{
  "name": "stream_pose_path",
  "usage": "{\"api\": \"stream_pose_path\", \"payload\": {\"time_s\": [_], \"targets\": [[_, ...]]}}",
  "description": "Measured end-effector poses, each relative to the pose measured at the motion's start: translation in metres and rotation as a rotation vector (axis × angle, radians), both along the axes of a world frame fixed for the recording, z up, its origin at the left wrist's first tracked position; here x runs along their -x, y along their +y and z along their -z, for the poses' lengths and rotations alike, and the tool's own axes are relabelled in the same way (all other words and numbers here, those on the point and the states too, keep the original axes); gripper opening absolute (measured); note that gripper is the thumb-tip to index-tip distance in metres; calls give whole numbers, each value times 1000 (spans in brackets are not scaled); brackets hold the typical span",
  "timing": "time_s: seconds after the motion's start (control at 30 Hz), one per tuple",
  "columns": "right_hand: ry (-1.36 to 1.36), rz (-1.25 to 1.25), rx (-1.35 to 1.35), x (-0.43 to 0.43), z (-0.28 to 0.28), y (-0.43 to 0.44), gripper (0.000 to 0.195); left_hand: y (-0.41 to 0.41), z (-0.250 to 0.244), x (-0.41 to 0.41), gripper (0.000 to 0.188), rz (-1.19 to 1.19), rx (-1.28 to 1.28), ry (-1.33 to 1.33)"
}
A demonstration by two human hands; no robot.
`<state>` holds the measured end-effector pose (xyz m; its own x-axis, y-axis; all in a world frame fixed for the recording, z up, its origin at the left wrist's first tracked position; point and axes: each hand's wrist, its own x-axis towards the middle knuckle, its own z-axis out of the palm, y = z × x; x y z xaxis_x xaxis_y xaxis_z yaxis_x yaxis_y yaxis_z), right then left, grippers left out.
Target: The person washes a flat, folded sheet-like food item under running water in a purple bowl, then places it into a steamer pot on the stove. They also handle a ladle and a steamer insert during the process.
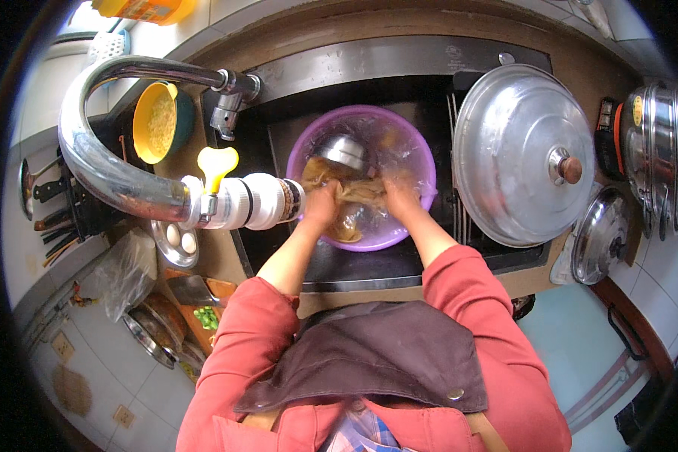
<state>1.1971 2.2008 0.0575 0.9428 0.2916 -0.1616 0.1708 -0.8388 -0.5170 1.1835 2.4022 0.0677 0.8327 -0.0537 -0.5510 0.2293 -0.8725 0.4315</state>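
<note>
A purple plastic basin [363, 247] of water stands in the sink below the chrome faucet [79, 135]. Both hands are in it, on a brownish, translucent, limp material [361, 192] that stretches between them; whether it is food or cloth I cannot tell. My left hand [323, 202] holds its left part, fingers partly hidden. My right hand [400, 195] is at its right part, blurred by motion and water, so its grip is unclear. A shiny metal bowl [342, 151] lies tilted in the basin just beyond the hands.
A large metal lid [520, 152] rests right of the basin. At left are a yellow bowl of pale food [158, 123], a metal dish with eggs [175, 248], a knife rack [73, 203] and a cutting board with a cleaver [195, 291]. The faucet's filter [260, 200] overhangs the basin's left edge.
</note>
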Motion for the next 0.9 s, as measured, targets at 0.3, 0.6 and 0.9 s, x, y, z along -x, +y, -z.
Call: {"api": "stream_pose_path", "payload": {"time_s": [0.3,0.6,0.9], "targets": [[846,32,-896,-28,-106,-44,23,4,-131,-6,25,-933,1428,240],[824,311,-1386,-28,-120,-52,12,8,-124,-10,25,-1265,1409,77],[121,-191,193,4,-13,4,15,-23,-31,24,40,152,-91,110]]}}
